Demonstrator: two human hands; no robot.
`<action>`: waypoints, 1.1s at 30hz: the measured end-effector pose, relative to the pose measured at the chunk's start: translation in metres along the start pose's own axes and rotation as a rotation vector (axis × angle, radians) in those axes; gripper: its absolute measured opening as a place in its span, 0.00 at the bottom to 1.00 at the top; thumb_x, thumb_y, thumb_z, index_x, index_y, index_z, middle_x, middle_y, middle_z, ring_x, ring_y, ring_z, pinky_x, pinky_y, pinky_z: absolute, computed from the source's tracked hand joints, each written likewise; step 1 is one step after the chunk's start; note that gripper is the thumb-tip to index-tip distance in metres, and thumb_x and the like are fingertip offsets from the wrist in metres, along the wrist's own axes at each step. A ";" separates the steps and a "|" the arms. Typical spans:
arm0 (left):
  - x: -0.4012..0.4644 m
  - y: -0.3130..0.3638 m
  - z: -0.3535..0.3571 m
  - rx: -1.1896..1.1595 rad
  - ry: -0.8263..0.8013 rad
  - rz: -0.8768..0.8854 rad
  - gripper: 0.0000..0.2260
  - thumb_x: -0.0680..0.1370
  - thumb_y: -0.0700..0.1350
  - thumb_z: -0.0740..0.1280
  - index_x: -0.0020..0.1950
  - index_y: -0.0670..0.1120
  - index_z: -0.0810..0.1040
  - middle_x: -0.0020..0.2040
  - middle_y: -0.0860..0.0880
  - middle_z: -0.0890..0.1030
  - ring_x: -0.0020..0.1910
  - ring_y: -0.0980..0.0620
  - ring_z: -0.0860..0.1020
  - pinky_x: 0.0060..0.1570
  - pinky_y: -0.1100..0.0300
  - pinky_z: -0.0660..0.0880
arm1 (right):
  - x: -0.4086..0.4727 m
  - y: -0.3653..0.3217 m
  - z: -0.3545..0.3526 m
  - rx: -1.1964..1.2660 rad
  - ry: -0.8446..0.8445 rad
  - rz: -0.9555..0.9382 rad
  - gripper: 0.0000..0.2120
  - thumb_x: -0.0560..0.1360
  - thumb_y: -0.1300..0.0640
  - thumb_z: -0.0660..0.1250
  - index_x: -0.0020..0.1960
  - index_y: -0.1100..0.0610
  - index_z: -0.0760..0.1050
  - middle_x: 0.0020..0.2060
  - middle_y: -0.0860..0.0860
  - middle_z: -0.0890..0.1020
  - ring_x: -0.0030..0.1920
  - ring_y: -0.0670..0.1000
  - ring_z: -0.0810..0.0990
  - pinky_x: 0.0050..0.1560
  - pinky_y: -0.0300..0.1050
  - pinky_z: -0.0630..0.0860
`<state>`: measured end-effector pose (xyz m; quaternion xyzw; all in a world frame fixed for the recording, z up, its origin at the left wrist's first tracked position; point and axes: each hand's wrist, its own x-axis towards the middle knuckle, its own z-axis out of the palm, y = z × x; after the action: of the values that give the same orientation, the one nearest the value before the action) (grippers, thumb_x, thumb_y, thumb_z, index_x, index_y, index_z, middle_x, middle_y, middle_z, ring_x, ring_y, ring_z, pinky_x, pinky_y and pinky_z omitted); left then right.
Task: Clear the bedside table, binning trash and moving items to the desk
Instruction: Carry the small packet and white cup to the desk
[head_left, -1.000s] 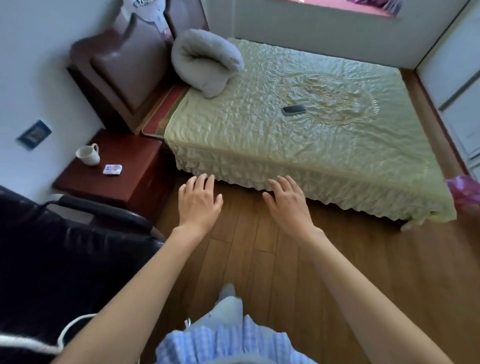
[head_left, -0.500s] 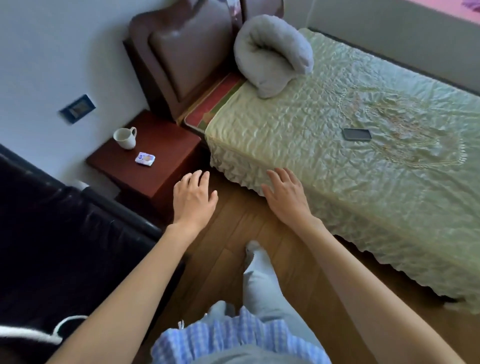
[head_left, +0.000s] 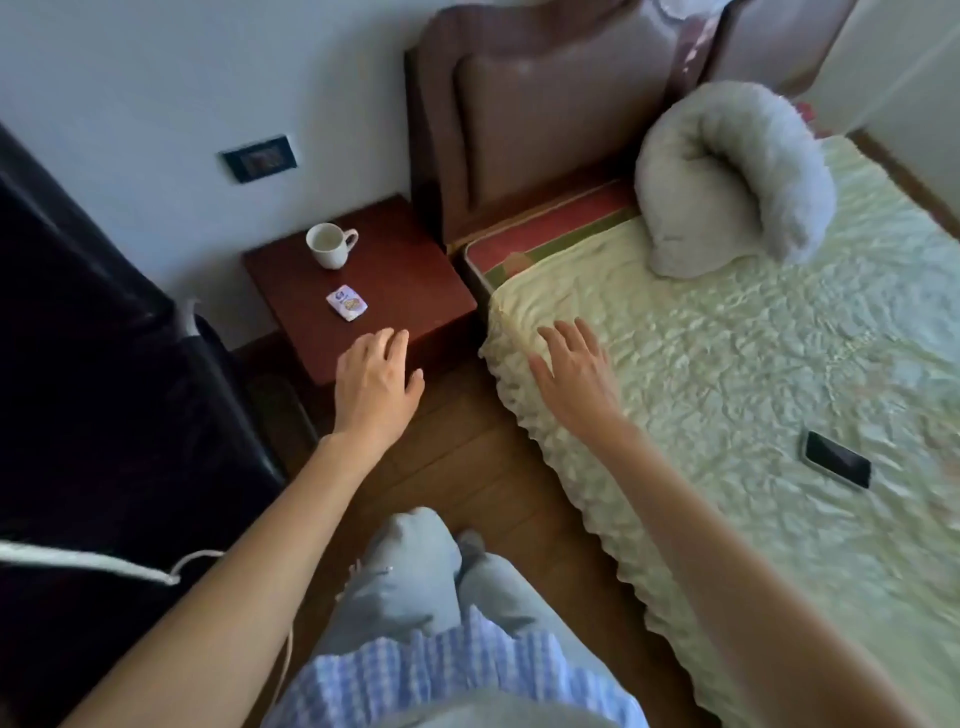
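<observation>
We see the bedside table (head_left: 415, 270) at 11 o'clock from us, wedged between the headboard (head_left: 530, 130) and a dark chair (head_left: 104, 364). Two things sit on it: a cup (head_left: 328, 245) near the back at the wall side, handle pointing to 3 o'clock, and a small packet (head_left: 346, 303) lying flat toward the middle, at 5 o'clock from the cup and apart from it.

Left hand (head_left: 375, 384) hangs over the table's front corner, fingers straight and spread, holding nothing. The packet lies just beyond its fingertips at 11 o'clock, so we judge this hand is lined up for the packet first: it is nearest and probably the trash. Right hand (head_left: 574, 371) hovers over the corner of the bed (head_left: 727, 364), also loose and empty; likely just balance, or waiting for the cup.

A phone (head_left: 836, 466) lies on the bed at 3 o'clock, well apart from the table, so likely not part of the job.

Hard to tell:
- packet print is too small to read; full or empty, we cannot say
- the cup's inside looks pale; contents unclear
- no bin and no desk in view
- the chair hides the table's left side
- whether either hand touches a surface is unclear
</observation>
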<state>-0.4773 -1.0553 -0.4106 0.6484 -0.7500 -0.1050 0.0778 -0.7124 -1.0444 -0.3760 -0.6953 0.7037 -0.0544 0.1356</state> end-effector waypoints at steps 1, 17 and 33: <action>0.006 -0.002 0.000 0.010 -0.001 -0.028 0.22 0.77 0.49 0.64 0.69 0.41 0.69 0.65 0.41 0.74 0.63 0.43 0.71 0.60 0.47 0.71 | 0.014 -0.001 0.001 0.014 -0.007 -0.025 0.20 0.81 0.50 0.56 0.70 0.58 0.66 0.69 0.55 0.69 0.74 0.58 0.58 0.71 0.54 0.57; 0.153 -0.072 0.004 0.052 0.054 -0.298 0.20 0.74 0.46 0.68 0.64 0.40 0.72 0.61 0.39 0.76 0.59 0.41 0.74 0.57 0.47 0.72 | 0.250 -0.051 0.042 0.046 -0.079 -0.344 0.20 0.80 0.51 0.59 0.68 0.61 0.71 0.68 0.59 0.72 0.74 0.61 0.60 0.70 0.58 0.61; 0.251 -0.114 0.074 -0.009 0.005 -0.744 0.22 0.76 0.48 0.66 0.67 0.41 0.71 0.65 0.40 0.75 0.64 0.41 0.72 0.61 0.46 0.71 | 0.428 -0.072 0.115 0.027 -0.298 -0.624 0.23 0.77 0.49 0.53 0.63 0.62 0.75 0.62 0.61 0.77 0.68 0.63 0.70 0.67 0.58 0.69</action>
<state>-0.4237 -1.3154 -0.5163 0.8765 -0.4625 -0.1281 0.0390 -0.6105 -1.4585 -0.5160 -0.8755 0.4288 -0.0005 0.2227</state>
